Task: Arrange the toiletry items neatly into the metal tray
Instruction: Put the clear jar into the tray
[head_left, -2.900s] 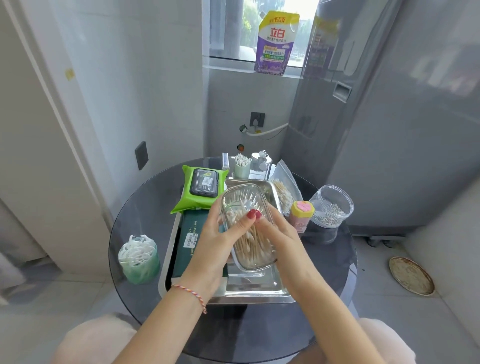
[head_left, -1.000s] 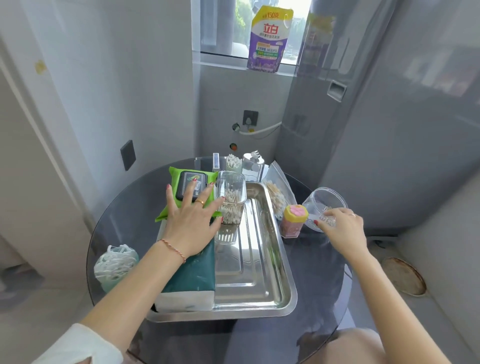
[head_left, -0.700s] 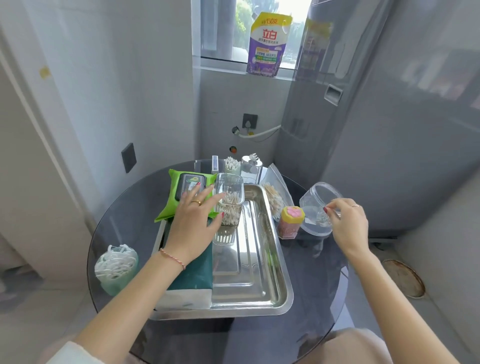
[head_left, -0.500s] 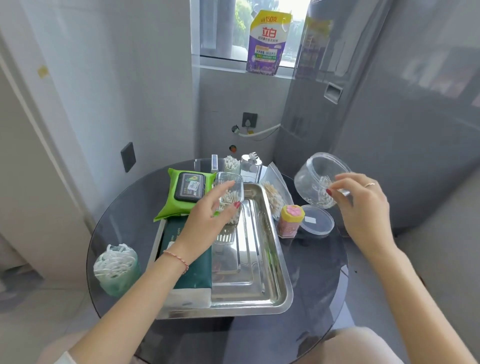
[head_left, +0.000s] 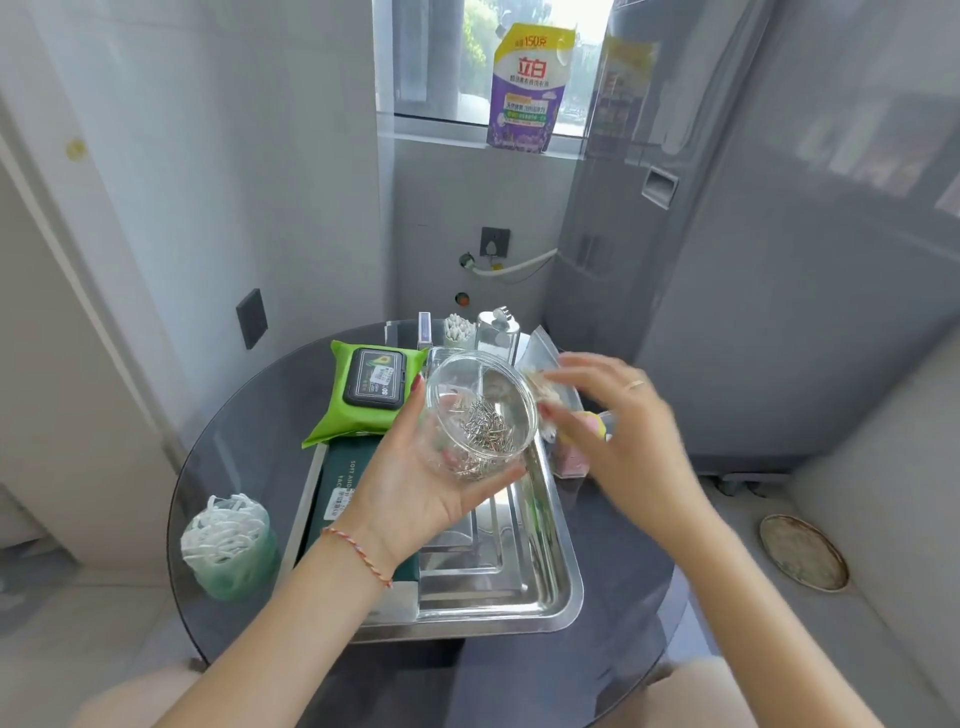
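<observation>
your left hand (head_left: 415, 499) cups the clear round jar (head_left: 478, 415) of small metal clips from below, fingers curled round its wall, tilted with its open mouth toward you above the metal tray (head_left: 524, 587), probably so you can check the contents before setting it down. your right hand (head_left: 613, 415), blurred just right of the jar, has loose fingers and holds nothing visible. in the tray's left side lies the dark green pack (head_left: 343, 493).
</observation>
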